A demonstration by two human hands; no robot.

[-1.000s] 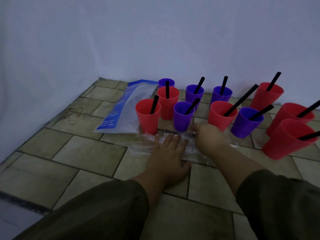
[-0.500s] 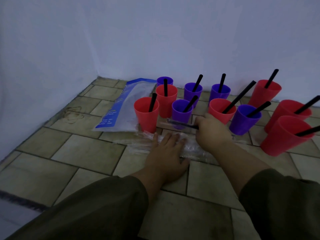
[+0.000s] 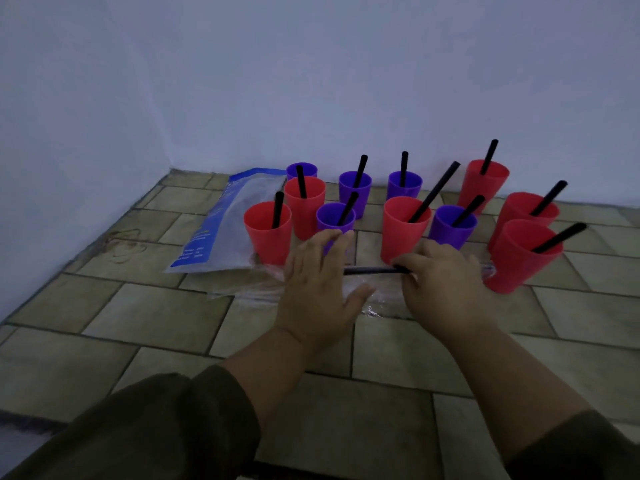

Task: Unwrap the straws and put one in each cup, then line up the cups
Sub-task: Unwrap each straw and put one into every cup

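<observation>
A: What's the likeliest slip from here?

B: The right hand (image 3: 446,282) has its grip closed on one end of a black straw (image 3: 375,270), which lies level, just above the clear wrapper (image 3: 256,289) on the tiled floor (image 3: 138,313). The red cup (image 3: 403,226) stands right behind that hand. If the straw is swung up carelessly, my guess is the knuckles or the free end clip that cup, or the purple cup (image 3: 334,220) just beyond the left hand's fingers.

A: And the left hand?

B: The left hand (image 3: 318,289) is open, fingers spread, palm down over the wrapper; it grasps nothing. The straw's left end runs behind it, so I cannot tell whether that end is free of the plastic. If it is not, a pull could drag the wrapper along and nudge the near red cup on the left (image 3: 268,233), which stands at the wrapper's edge.

A: Where does the straw belong?

B: Hard to say. Every cup I can make out seems to hold a straw already, though the far purple cup (image 3: 302,169) is half hidden behind a red one. Reaching that far means passing over the near cups, and the straws already in them lean at loose angles, so a sleeve could tip one.

A: Anything else in the way?

B: A blue-printed bag (image 3: 225,226) lies flat to the left, clear of both hands.
</observation>
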